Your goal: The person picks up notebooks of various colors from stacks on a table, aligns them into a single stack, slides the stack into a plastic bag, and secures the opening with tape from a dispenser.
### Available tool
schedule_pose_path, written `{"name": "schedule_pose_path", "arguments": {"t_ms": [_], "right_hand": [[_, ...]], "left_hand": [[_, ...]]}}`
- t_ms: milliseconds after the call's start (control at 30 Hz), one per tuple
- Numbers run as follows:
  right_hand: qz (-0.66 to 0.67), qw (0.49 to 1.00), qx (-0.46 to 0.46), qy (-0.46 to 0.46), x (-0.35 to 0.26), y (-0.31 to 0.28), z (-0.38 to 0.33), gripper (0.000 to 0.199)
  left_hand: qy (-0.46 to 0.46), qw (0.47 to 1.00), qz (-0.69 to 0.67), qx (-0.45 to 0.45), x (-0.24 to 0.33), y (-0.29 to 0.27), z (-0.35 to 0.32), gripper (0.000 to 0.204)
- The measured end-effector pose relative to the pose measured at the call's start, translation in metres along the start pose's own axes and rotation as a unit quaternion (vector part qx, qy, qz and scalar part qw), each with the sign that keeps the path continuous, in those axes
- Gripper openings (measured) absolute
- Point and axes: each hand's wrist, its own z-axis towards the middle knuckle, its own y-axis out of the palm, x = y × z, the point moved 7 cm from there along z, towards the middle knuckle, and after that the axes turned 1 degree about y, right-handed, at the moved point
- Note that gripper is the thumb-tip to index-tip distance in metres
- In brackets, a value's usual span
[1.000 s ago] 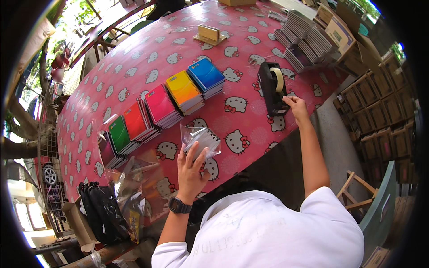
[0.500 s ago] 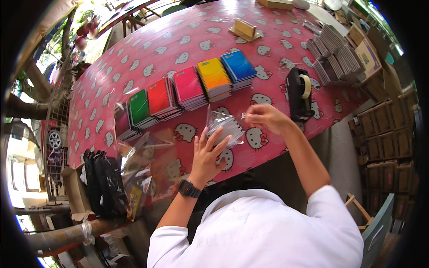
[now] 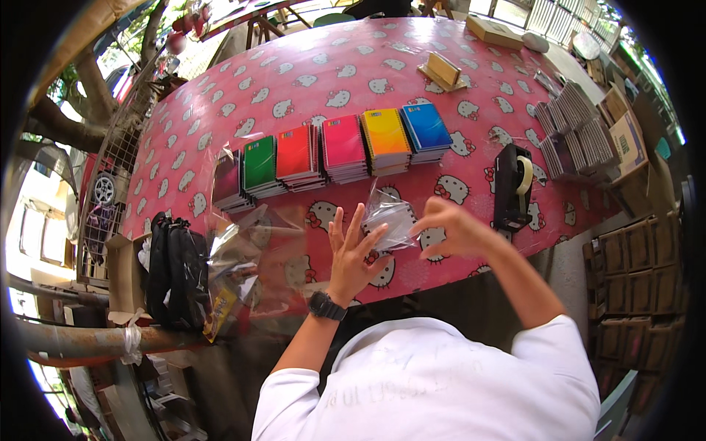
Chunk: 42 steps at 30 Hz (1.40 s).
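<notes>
A small spiral notebook (image 3: pixel 390 227) lies in a clear plastic sleeve near the table's front edge. My left hand (image 3: pixel 351 257) has its fingers spread, the tips resting on the sleeve's left side. Just right of the sleeve is my right hand (image 3: pixel 457 231), slightly blurred, thumb apart from the curled fingers and nothing visible between them. Beyond my hands runs a row of spiral notebook stacks: purple (image 3: pixel 229 176), green (image 3: pixel 259 162), red (image 3: pixel 295 152), pink (image 3: pixel 343 142), yellow (image 3: pixel 385 132) and blue (image 3: pixel 426 128). A black tape dispenser (image 3: pixel 509 187) with a tape roll stands to the right.
Loose clear plastic sleeves (image 3: pixel 257 235) lie at the table's left front, beside a black bag (image 3: pixel 176 272). Stacked notebooks (image 3: pixel 577 136) and a cardboard box (image 3: pixel 625 143) are at the right. A small wooden stand (image 3: pixel 443 72) sits farther back on the pink patterned table (image 3: pixel 294 81).
My right hand, earlier pinching a small clear piece above the sleeve's right side, has come down beside the sleeve with thumb and fingers parted. My left hand stays on the sleeve. The view has shifted.
</notes>
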Motion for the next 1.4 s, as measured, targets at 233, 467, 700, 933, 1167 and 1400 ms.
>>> {"name": "schedule_pose_path", "arguments": {"t_ms": [233,467,700,933,1167,1400], "right_hand": [[0.191,0.942,0.26,0.09,0.02,-0.003,0.018,0.029],[0.348,0.919,0.126,0.135,0.038,0.036,0.02,0.048],[0.048,0.99,0.131,0.017,-0.005,0.018,0.002,0.065],[-0.159,0.966,0.193,0.069,-0.013,0.034,0.007,0.038],[-0.066,0.964,0.224,0.127,-0.007,0.046,0.008,0.023],[-0.01,0.934,0.266,0.239,0.0,0.047,0.011,0.027]], "left_hand": [[-0.063,0.995,-0.03,0.071,-0.003,-0.002,0.001,0.075],[-0.134,0.984,-0.115,0.027,-0.019,-0.004,0.013,0.081],[-0.048,0.991,-0.123,-0.015,-0.016,-0.002,0.014,0.051],[-0.038,0.978,-0.204,-0.029,-0.021,0.002,0.017,0.039],[-0.034,0.961,-0.268,-0.05,-0.037,0.004,0.026,0.012],[-0.08,0.968,-0.233,-0.035,-0.039,0.006,0.023,0.025]]}}
